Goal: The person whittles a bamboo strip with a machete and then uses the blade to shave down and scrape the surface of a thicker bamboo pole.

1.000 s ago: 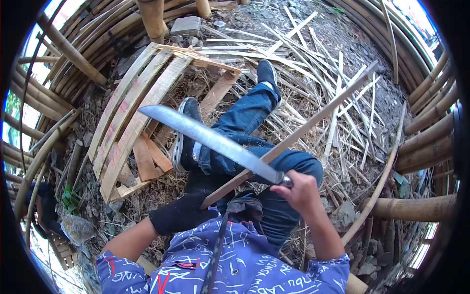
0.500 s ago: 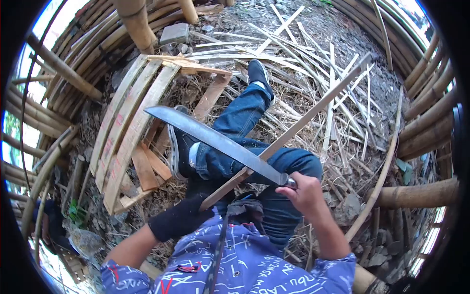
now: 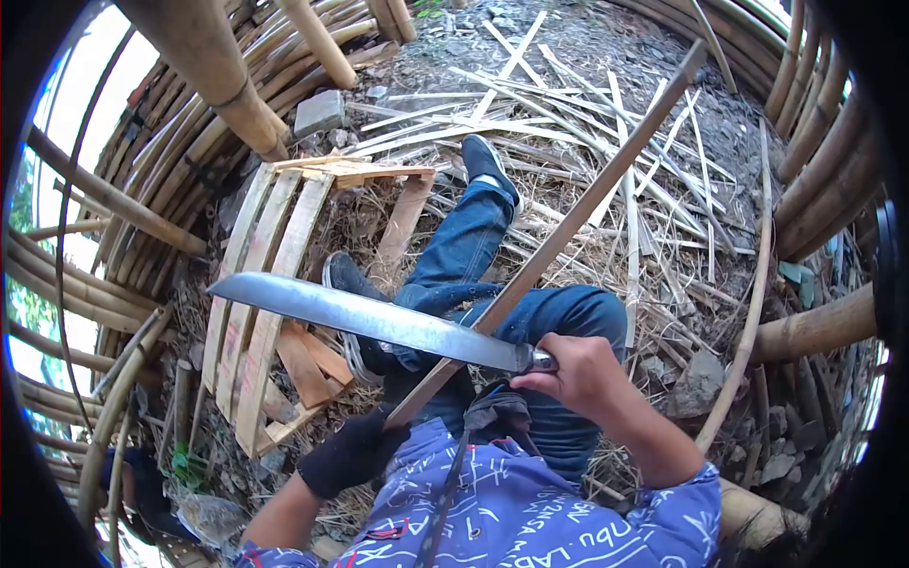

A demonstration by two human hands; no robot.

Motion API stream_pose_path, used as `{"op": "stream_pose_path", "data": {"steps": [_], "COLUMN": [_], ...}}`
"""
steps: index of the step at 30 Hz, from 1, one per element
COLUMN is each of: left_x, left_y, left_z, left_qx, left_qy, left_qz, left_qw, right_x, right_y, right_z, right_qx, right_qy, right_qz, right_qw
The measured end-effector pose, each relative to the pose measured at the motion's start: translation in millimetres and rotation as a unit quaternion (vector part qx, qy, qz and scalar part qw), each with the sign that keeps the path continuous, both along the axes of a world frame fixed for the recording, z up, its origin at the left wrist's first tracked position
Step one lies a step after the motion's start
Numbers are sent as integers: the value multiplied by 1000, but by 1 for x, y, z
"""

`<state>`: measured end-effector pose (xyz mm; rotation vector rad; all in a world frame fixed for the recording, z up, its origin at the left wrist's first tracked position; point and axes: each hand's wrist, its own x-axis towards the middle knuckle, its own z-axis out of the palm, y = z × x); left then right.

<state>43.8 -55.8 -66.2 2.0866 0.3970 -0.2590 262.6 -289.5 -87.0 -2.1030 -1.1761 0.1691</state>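
A long machete (image 3: 360, 314) lies across the view, its broad tip to the left and its handle on the right. My right hand (image 3: 579, 374) is closed round that handle. In a black glove, my left hand (image 3: 352, 452) grips the near end of a long bamboo strip (image 3: 559, 237), which slants up to the upper right over my bent leg. The blade crosses over the strip near its lower part; whether they touch I cannot tell.
A wooden pallet (image 3: 265, 284) stands at the left of my feet. Pale split strips (image 3: 632, 237) lie scattered ahead on the ground. A grey block (image 3: 319, 112) is near a bamboo post (image 3: 213, 71). Bamboo poles surround the space, one (image 3: 819, 325) at the right.
The machete's tip has swung left and down, so the blade lies flatter. The strip's far end has moved up and slightly left. Both hands keep their grips, and the whole view has shifted.
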Motion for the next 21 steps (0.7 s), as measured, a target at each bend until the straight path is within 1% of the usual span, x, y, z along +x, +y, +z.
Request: {"op": "stream_pose_path", "data": {"steps": [1,3,5,6,7,8,9,10,11,13,14,15,16,17,19,20,21], "left_x": [-1,-8,-29,-33,-35,-27,-24,-22,-20,-12,-9,-8,-8,-11,-16,-19,-23], "left_y": [2,4,8,5,2,1,1,0,-1,-1,-1,0,1,2,3,3,2], "left_z": [2,8,-7,-10,-12,-8,-11,-15,-17,-15,-13,-12,-10,-9,-10,-12,-15], "left_qx": [7,17,16,-12,-42,12,12,-6,-23,-32,-41,-39,-12,14,32,48,45], "left_qy": [2,65,70,62,56,110,107,79,53,45,33,35,47,60,61,62,60], "left_qz": [-9,2,7,31,56,36,38,37,34,36,36,31,26,22,13,2,5], "left_qw": [1000,998,997,998,996,993,994,996,998,998,998,998,998,998,998,997,997], "right_x": [4,16,33,39,36,34,31,21,10,-8,-8,-8,-7,-5,8,16,23], "right_y": [-1,-9,-18,-19,-20,-17,-12,-8,-3,2,2,2,2,1,-8,-14,-18], "right_z": [2,0,-6,-8,-9,-8,-7,-1,-3,-9,-9,-8,-7,-11,-24,-28,-32], "right_qx": [7,-5,-5,3,0,3,8,2,3,1,2,-5,-12,-11,-25,-18,-21], "right_qy": [2,13,29,38,37,73,109,149,150,81,83,51,19,21,32,59,57], "right_qz": [-9,-69,-141,-171,-173,-190,-204,-190,-189,-78,-82,-59,-35,-37,-114,-145,-142], "right_qw": [1000,998,990,985,984,979,973,970,971,994,993,997,999,999,993,987,988]}}
